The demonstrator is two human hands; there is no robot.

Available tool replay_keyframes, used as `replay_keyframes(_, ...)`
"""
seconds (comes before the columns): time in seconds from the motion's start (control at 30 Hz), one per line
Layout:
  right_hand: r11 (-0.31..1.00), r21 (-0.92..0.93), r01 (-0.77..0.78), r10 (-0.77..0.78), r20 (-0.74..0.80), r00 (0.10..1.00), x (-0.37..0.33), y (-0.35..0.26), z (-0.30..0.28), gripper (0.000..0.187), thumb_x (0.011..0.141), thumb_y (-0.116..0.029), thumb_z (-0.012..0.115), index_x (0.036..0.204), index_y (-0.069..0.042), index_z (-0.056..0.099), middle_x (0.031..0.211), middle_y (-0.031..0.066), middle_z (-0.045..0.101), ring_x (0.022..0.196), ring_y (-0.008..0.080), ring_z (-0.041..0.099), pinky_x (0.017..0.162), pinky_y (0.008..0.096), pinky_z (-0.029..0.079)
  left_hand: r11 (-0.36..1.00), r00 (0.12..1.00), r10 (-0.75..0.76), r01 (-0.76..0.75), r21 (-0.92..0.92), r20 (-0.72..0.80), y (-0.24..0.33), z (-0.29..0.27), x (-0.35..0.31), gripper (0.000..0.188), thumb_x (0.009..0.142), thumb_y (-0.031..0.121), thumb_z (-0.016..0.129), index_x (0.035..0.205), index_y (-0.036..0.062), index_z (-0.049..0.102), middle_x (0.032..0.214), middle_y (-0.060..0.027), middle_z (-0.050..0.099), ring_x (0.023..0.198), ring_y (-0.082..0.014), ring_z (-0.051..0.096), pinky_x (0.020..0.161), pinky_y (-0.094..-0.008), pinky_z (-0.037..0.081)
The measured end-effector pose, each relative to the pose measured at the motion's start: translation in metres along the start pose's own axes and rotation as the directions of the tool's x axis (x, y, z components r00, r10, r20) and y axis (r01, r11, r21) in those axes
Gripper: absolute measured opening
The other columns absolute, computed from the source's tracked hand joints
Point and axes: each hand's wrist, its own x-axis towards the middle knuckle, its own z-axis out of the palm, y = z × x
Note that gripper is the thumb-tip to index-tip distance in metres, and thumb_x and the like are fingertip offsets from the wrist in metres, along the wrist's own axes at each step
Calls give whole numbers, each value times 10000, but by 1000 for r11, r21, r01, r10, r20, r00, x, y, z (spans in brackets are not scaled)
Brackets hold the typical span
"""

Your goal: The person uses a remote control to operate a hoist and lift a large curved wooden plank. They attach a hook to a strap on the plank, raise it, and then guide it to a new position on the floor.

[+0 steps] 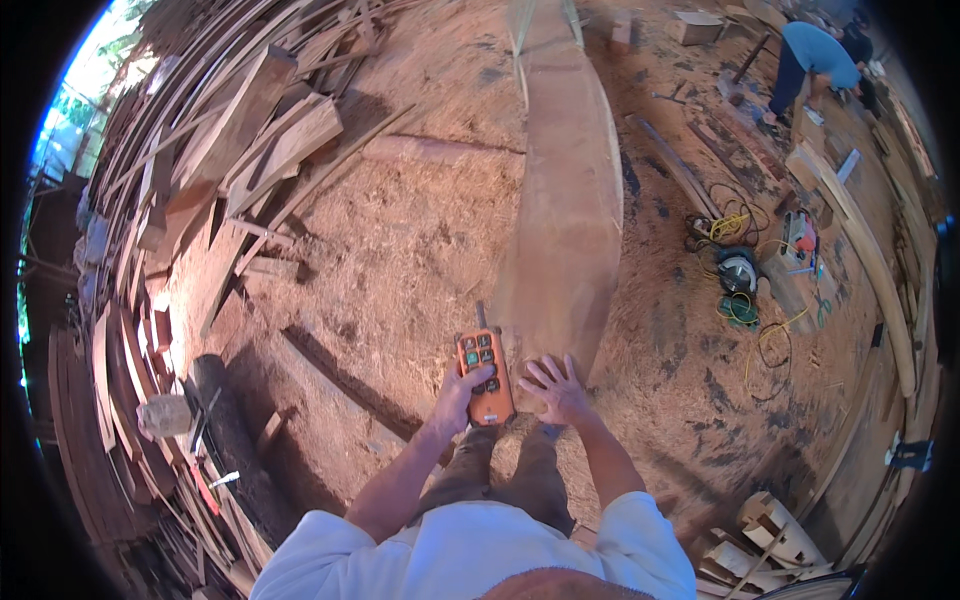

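My left hand [456, 400] is wrapped around an orange handheld remote control [492, 408] with a short black antenna and several dark buttons. Its thumb lies on the button face. To the right, my right hand [560, 392] has its fingers spread, palm down, at the near end of a long, wide wooden slab [567, 210]; whether the fingertips touch the wood I cannot tell. The slab stretches straight away from me, and pale green straps [573, 22] run along both edges of its far part.
Timber beams [290, 148] and boards pile up on the left, beside a dark log [232, 440]. On the right lie a circular saw [737, 272], yellow cords [738, 222] and a long curved plank [858, 240]. A person in blue [822, 55] bends over at the far right. Sawdust covers the ground.
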Motion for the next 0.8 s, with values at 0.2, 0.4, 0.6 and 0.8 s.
replay_keyframes(0.2,999,-25,-21,23,78,997,-2,12,3,1038,602,-491,899,1537,-304,488,1662,42,343,1550,355,254,1234,712,137,997,996,80,-80,-11,-31,19,18,16,308,937,87,683,1230,40,603,1056,-82,720,874,-185,731,810,-362,635)
replay_keyframes(0.4,999,2,-32,32,96,995,-9,23,-9,1006,629,-428,885,1542,-322,476,1660,29,342,1552,342,254,1241,696,149,993,997,77,-76,-94,2,16,22,29,352,942,31,670,1279,49,573,1092,-72,706,932,-185,724,816,-354,633)
replay_keyframes(0.6,999,-19,-32,33,94,995,-5,34,-14,1023,629,-442,883,1553,-344,456,1671,21,321,1566,329,218,1243,695,149,990,992,129,-129,-56,-5,12,30,27,348,942,29,629,1280,34,546,1066,-117,697,910,-254,737,810,-408,643)
replay_keyframes(0.8,998,-51,-31,35,77,996,-3,42,-16,1028,639,-464,879,1561,-338,441,1669,22,321,1566,338,209,1237,699,154,994,995,98,-97,-49,23,9,38,27,350,941,31,668,1274,42,564,1081,-80,699,924,-192,726,820,-361,636)
